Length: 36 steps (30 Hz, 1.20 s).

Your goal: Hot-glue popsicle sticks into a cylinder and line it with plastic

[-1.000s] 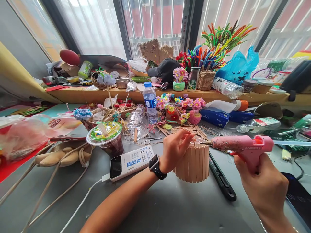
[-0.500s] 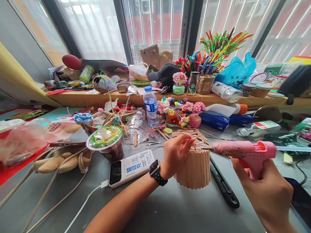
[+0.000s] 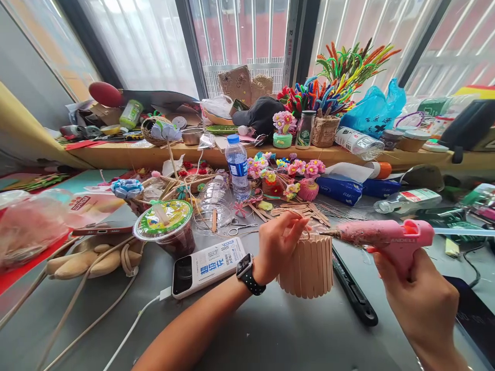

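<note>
My right hand [image 3: 421, 299] is wrapped round the handle of a pink hot glue gun [image 3: 398, 238], whose nozzle points left at the rim of a cup covered with upright craft sticks [image 3: 309, 270]. Over that rim, my left hand [image 3: 279, 245] pinches a thin brown cord [image 3: 308, 230]; its far fingers are partly hidden. The nozzle tip is close to the cord and the rim, though I cannot tell whether it touches. A black utility knife [image 3: 356, 288] lies just right of the cup.
A white power bank [image 3: 211, 268] with a cable and a lidded drink cup [image 3: 164, 226] stand left of my hand. Behind are a water bottle [image 3: 237, 170], small scissors [image 3: 242, 228], loose craft sticks [image 3: 305, 210] and crochet flowers [image 3: 305, 169]. A dark phone [image 3: 474, 314] lies at right.
The whole view has shifted slightly. My right hand and the glue gun have moved slightly left; the nozzle stays near the rim. My left hand keeps its pinch on the cord.
</note>
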### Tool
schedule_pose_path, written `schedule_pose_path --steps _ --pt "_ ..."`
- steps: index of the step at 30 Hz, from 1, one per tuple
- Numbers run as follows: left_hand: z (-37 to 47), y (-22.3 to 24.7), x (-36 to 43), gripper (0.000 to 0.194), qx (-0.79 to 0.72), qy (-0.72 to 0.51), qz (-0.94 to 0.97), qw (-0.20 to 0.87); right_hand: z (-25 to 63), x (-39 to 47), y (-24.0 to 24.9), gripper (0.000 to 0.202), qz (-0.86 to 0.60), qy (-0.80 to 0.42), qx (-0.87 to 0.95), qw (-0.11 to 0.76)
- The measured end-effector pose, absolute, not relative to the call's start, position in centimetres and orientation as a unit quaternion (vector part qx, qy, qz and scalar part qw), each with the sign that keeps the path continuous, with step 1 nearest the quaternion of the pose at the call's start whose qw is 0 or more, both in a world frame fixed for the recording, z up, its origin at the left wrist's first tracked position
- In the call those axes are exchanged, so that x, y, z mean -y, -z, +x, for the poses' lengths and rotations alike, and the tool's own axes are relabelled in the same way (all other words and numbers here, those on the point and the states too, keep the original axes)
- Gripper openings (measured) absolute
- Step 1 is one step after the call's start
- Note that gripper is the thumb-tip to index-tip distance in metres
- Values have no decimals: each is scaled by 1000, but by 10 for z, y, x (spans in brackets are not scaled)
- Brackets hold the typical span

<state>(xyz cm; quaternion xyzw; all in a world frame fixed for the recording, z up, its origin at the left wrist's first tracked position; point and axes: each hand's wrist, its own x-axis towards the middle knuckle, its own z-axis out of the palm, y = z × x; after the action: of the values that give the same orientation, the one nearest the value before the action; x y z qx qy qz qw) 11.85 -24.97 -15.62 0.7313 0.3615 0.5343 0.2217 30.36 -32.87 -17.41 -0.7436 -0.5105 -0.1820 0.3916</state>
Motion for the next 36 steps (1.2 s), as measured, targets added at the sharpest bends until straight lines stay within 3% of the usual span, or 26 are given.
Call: schedule_pose_path --steps 8,36 --pt "118 155 250 16 -365 -528 730 236 297 326 167 44 -740 188 513 391" --pt "111 151 244 17 -372 -520 730 240 300 327 160 40 -734 43 512 445"
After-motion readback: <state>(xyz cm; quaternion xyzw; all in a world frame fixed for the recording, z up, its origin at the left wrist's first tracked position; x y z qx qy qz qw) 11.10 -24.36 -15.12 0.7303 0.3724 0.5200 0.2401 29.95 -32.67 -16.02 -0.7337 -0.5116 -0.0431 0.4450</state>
